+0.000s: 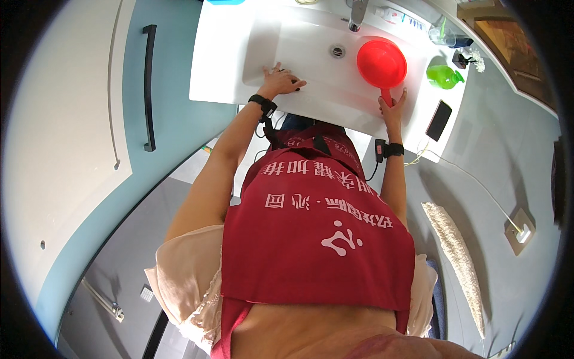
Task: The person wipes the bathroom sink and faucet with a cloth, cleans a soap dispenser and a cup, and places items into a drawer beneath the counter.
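In the sink's right half sits a red plastic water ladle [381,63], its round bowl facing up. Its short handle points back toward me, and my right hand [393,107] grips it near the front right of the basin. My left hand [281,83] is at the front left of the white washbasin [309,92], palm down with its fingers spread. Small dark pieces show beside and between those fingers; whether they are one object held under the hand cannot be made out. Both wrists wear black straps with small devices.
A chrome faucet [357,15] overhangs the basin near its drain [337,51]. On the right ledge are a green pump bottle [441,76], a phone [439,120] with a charging cable, a clear cup [441,35] and a white bottle [390,15]. A blue door with a black handle [149,87] stands left.
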Action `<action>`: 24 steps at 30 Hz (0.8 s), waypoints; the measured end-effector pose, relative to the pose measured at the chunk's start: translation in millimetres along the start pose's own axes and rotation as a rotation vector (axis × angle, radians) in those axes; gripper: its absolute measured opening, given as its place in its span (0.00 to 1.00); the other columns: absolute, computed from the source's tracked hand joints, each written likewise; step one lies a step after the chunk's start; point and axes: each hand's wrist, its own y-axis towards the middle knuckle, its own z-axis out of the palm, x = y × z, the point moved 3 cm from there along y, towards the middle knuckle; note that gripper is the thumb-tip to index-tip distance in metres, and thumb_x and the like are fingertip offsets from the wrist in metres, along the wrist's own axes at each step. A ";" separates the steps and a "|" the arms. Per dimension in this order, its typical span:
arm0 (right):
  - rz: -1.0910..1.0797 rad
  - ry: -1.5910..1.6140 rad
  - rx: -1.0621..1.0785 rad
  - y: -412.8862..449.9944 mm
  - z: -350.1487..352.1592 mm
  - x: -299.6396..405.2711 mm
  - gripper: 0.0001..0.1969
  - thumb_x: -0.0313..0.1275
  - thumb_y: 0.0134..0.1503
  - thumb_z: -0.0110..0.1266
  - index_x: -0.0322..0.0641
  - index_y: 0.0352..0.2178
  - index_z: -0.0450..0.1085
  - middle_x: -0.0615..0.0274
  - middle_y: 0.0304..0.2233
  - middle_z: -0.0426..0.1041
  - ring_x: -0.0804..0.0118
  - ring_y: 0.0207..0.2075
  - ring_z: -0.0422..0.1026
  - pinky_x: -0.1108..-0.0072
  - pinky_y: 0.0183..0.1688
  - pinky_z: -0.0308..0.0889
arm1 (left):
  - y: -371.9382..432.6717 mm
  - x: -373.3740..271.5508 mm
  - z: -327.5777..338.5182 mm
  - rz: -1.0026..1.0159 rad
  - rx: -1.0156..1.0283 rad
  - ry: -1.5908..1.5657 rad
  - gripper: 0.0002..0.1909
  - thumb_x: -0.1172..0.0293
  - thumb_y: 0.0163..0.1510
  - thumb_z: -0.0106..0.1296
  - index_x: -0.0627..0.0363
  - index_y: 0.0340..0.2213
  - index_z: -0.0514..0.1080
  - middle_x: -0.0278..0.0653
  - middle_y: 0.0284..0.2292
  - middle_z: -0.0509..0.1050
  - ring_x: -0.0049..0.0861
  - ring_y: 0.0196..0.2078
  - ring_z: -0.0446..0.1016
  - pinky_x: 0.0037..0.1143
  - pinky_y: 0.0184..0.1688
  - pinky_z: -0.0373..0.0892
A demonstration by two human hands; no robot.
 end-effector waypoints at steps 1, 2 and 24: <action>0.000 0.002 0.002 0.7 1.0 -1.8 0.55 0.31 0.54 0.64 0.41 0.70 0.30 0.53 0.34 0.76 0.70 0.25 0.72 0.79 0.27 0.69 | 1.1 5.4 2.1 -0.037 -0.003 0.027 0.19 0.53 0.53 0.51 0.36 0.45 0.81 0.38 0.50 0.77 0.38 0.55 0.73 0.37 0.58 0.68; -0.025 0.006 0.007 1.9 2.4 -3.1 0.55 0.31 0.54 0.64 0.41 0.70 0.31 0.53 0.34 0.76 0.70 0.25 0.72 0.80 0.27 0.69 | 2.1 10.2 3.5 -0.073 -0.004 0.054 0.19 0.52 0.53 0.50 0.36 0.44 0.81 0.38 0.50 0.78 0.37 0.54 0.74 0.39 0.56 0.70; -0.001 -0.059 0.020 11.4 1.3 8.0 0.54 0.30 0.54 0.63 0.41 0.70 0.30 0.57 0.26 0.74 0.70 0.20 0.71 0.80 0.22 0.67 | 39.5 7.0 23.9 0.028 -0.390 -0.571 0.15 0.61 0.60 0.55 0.65 0.32 0.75 0.56 0.31 0.79 0.54 0.36 0.78 0.44 0.40 0.72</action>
